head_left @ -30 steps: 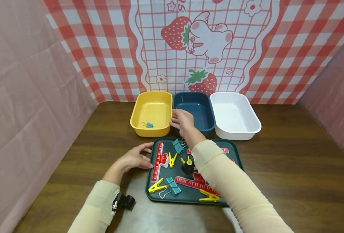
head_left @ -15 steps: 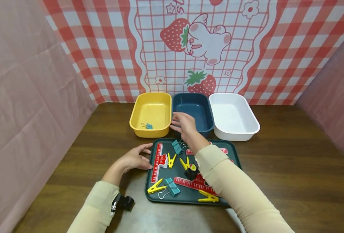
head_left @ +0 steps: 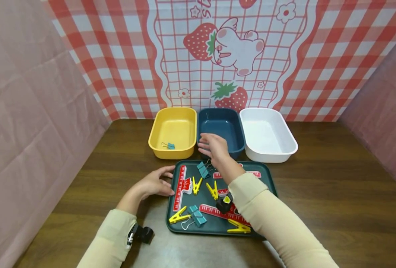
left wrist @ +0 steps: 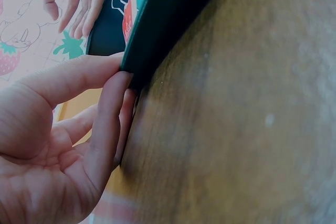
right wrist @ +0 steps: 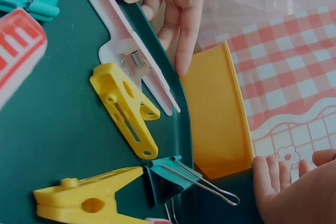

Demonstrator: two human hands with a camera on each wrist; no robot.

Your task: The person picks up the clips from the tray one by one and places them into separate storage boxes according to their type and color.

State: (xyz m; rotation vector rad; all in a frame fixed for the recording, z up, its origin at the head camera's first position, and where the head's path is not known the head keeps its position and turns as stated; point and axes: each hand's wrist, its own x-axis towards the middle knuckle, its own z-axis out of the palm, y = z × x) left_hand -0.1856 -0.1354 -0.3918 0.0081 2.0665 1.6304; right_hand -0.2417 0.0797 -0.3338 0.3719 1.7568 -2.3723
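Observation:
My left hand (head_left: 154, 182) pinches the left rim of a dark green tray (head_left: 211, 228), thumb on top and fingers outside and below, as the left wrist view shows. My right hand (head_left: 215, 147) hovers between the tray's far edge and the navy bin (head_left: 222, 124), its fingers loose and holding nothing. On the tray lie several yellow clothespins (head_left: 212, 190), two teal binder clips (head_left: 198, 216) and several red clips (head_left: 179, 190) with a piano-key pattern. A third teal binder clip (head_left: 171, 146) lies in the yellow bin (head_left: 153, 139). My right forearm hides part of the tray.
A white bin (head_left: 268, 130) stands right of the navy one; the three bins sit side by side behind the tray. Beyond them hangs a red checked cloth (head_left: 130, 67). Wrist cameras (head_left: 146, 234) are strapped to both arms. The table (head_left: 335, 186) is brown wood.
My right hand has drawn back slightly toward me, and its forearm has shifted right, baring more of a yellow clothespin on the tray. My left hand stays at the tray's rim.

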